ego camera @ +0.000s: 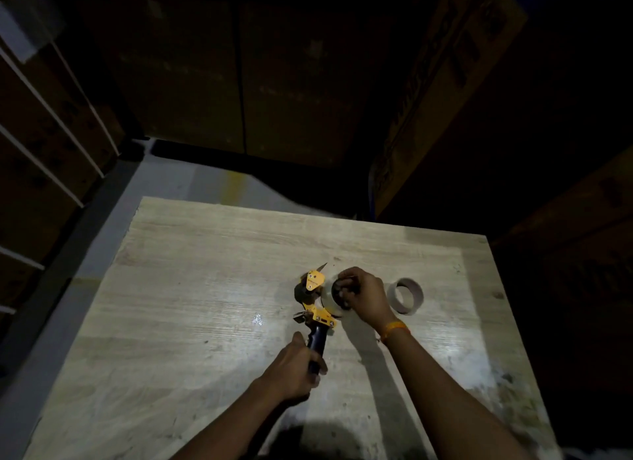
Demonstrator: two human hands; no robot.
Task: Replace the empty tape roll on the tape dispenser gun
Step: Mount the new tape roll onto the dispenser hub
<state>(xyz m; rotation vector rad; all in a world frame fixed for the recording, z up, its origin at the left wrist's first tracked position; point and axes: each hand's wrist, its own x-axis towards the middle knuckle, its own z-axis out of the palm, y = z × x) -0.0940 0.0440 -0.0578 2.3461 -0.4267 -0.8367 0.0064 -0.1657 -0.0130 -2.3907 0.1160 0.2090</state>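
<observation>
A yellow and black tape dispenser gun (317, 309) lies on the wooden table (191, 288). My left hand (294, 370) is closed around its black handle. A clear tape roll (330, 303) sits on the gun's spindle. My right hand (363, 297) grips that roll, fingers curled over its top and into its hole. To the right of my right hand, an empty cardboard tape core (406, 295) rests on the table, apart from the gun.
Stacked cardboard boxes (239, 82) stand in the dark behind the table, with more at the right (428, 99). White-edged shelving (51, 117) runs along the left. Grey floor (102, 219) lies beyond the table's left edge.
</observation>
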